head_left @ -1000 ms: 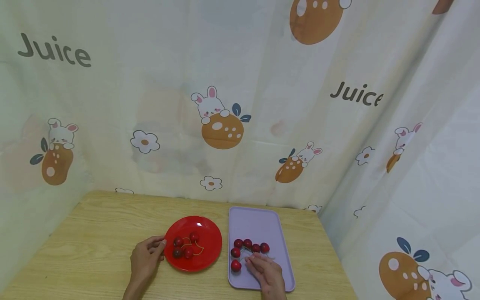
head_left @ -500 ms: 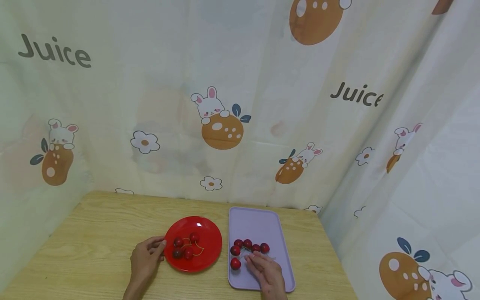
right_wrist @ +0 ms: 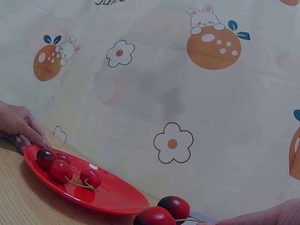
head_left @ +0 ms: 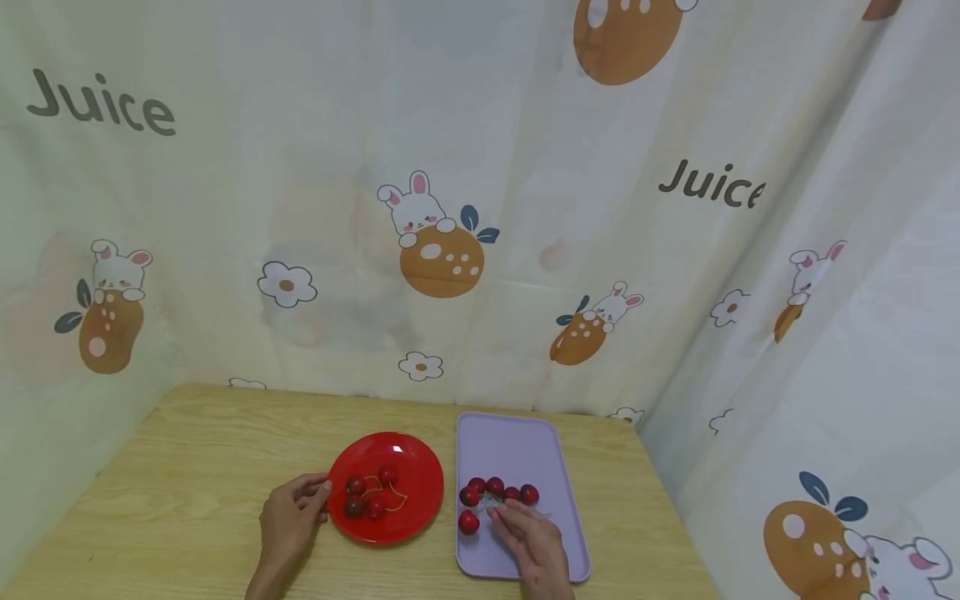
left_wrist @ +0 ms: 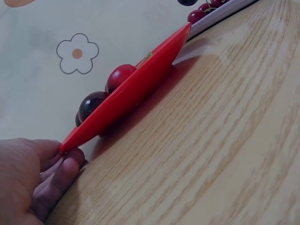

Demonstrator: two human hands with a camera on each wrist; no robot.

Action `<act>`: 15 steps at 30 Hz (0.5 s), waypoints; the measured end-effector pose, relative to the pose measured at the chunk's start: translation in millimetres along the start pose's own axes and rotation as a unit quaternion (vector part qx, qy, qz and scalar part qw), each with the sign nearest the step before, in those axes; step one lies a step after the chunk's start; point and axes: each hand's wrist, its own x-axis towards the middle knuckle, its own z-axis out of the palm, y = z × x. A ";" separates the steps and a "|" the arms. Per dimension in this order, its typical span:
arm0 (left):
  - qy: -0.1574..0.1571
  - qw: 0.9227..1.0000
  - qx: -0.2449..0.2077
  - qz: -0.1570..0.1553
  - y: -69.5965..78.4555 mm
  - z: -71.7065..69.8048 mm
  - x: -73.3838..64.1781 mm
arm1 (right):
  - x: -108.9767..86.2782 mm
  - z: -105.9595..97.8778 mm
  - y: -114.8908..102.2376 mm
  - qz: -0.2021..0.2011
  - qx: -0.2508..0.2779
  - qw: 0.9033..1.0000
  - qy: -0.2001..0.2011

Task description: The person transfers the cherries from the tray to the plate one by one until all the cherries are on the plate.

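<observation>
My left hand [head_left: 288, 518] pinches the left rim of a red plate [head_left: 420, 500], thumb above and fingers curled beneath, as the left wrist view shows. On that plate lie several dark red cherries [head_left: 377, 506] with green stems. Over a lilac tray [head_left: 510, 442], my right hand [head_left: 531, 542] pinches green stems [right_wrist: 190, 219] between thumb and fingers. Those stems run to two cherries [right_wrist: 174, 208] at the tray's left side. More cherries [head_left: 529, 494] sit just beyond the fingertips. The exact pinch point is partly cut off in the right wrist view.
A wood-grain table [head_left: 217, 450] carries both plate and tray, set side by side with a narrow gap. Behind and to the right hangs a pale curtain [head_left: 337, 208] printed with rabbits, fruit and flowers, reaching the table's back edge.
The two leftmost cherries on the tray have shifted slightly away from me, with the right hand moving very little. Left hand and plate stay put.
</observation>
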 end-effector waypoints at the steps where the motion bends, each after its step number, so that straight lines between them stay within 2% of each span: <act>1: -0.001 1.000 0.000 0.000 0.6 0.1 -0.2 | 0.1 0.4 -0.2 0.001 0.000 1.000 0.001; 15: -0.003 1.000 -0.007 -0.001 1.8 -0.3 -0.8 | -0.9 5.0 -0.1 0.008 0.015 1.000 -0.009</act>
